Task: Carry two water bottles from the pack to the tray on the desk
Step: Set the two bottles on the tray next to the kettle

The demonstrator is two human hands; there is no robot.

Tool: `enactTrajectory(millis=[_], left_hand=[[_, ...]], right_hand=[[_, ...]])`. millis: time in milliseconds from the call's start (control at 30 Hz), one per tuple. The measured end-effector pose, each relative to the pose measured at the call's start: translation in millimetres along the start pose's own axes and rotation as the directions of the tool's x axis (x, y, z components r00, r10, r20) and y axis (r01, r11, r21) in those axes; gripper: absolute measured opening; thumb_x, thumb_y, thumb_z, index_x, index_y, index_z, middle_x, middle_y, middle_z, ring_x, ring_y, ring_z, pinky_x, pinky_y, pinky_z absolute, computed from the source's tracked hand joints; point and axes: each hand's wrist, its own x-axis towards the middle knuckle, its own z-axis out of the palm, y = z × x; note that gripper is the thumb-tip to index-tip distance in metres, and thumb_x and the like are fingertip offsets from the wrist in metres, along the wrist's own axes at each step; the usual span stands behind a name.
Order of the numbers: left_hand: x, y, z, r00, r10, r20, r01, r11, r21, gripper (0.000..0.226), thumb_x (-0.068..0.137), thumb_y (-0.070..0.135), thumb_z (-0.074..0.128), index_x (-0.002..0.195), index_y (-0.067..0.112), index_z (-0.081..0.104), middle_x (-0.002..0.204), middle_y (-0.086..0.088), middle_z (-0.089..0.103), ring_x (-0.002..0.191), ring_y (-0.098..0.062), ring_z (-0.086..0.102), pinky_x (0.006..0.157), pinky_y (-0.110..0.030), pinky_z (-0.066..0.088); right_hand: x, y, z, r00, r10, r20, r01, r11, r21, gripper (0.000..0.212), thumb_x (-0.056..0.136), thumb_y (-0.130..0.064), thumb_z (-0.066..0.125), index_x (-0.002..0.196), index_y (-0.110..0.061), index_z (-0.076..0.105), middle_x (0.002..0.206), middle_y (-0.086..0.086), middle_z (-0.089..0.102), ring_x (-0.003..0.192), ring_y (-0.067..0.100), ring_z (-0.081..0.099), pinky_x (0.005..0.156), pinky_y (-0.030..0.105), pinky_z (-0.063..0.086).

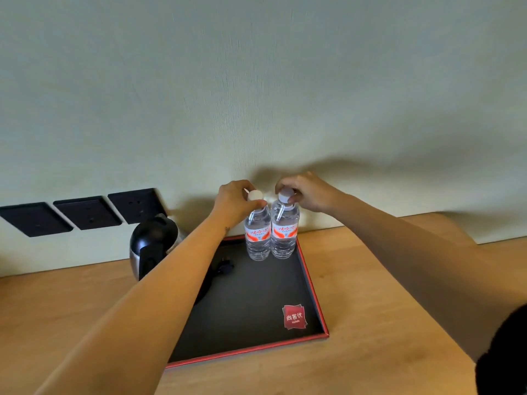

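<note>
Two clear water bottles with red-and-white labels stand upright side by side in the far right corner of a black tray (313, 286) with a red rim. My left hand (234, 203) grips the white cap and neck of the left bottle (257, 238). My right hand (306, 192) pinches the cap of the right bottle (284, 235). Both bottle bases rest on the tray floor. The tray lies on a wooden desk (370, 323) against the wall. The pack is not in view.
A black and steel electric kettle (151, 246) stands at the tray's far left, partly behind my left forearm, with a dark cord (225, 267) on the tray. Three black wall sockets (85, 212) sit on the wall to the left. A red logo patch (294, 317) marks the tray's near right.
</note>
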Motion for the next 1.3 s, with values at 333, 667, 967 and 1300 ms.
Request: enactTrajectory(millis=[333, 667, 967, 1300], left_hand=[[-2, 14, 11, 1.0, 0.009, -0.009, -0.009, 1.0, 0.003, 0.031, 0.08, 0.02, 0.068, 0.106, 0.002, 0.064, 0.104, -0.018, 0.068, 0.087, -0.022, 0.057, 0.074, -0.024, 0.039], [-4, -9, -5, 0.997, 0.067, 0.044, -0.067, 0.998, 0.011, 0.03, 0.083, 0.016, 0.065, 0.111, 0.006, 0.06, 0.11, -0.016, 0.067, 0.099, -0.027, 0.06, 0.077, -0.022, 0.037], [3, 10, 7, 0.989, 0.042, 0.139, -0.08, 0.956, 0.282, 0.04, 0.092, 0.024, 0.05, 0.126, 0.004, 0.045, 0.122, -0.026, 0.054, 0.109, -0.04, 0.053, 0.08, -0.036, 0.038], [-3, 10, 15, 1.0, 0.025, 0.01, -0.027, 0.972, 0.234, 0.036, 0.09, 0.021, 0.055, 0.117, 0.0, 0.045, 0.11, -0.03, 0.06, 0.1, -0.045, 0.057, 0.071, -0.036, 0.038]], right_hand=[[-7, 2, 2, 0.996, 0.073, -0.045, -0.07, 0.996, 0.06, 0.031, 0.074, 0.01, 0.058, 0.101, -0.005, 0.062, 0.107, 0.015, 0.069, 0.099, 0.03, 0.06, 0.086, 0.041, 0.05], [-7, -1, 15, 0.994, 0.071, -0.088, -0.064, 0.995, 0.08, 0.033, 0.076, 0.009, 0.057, 0.105, -0.008, 0.061, 0.109, 0.013, 0.068, 0.099, 0.027, 0.06, 0.073, 0.024, 0.038], [-8, -2, 15, 0.993, 0.075, -0.087, -0.069, 0.995, 0.07, 0.033, 0.077, 0.009, 0.056, 0.106, -0.006, 0.06, 0.11, 0.016, 0.067, 0.1, 0.03, 0.058, 0.08, 0.032, 0.045], [-7, -4, 13, 0.997, 0.049, -0.067, -0.047, 0.998, 0.034, 0.031, 0.077, 0.008, 0.057, 0.105, -0.005, 0.06, 0.109, 0.015, 0.067, 0.099, 0.029, 0.059, 0.076, 0.027, 0.041]])
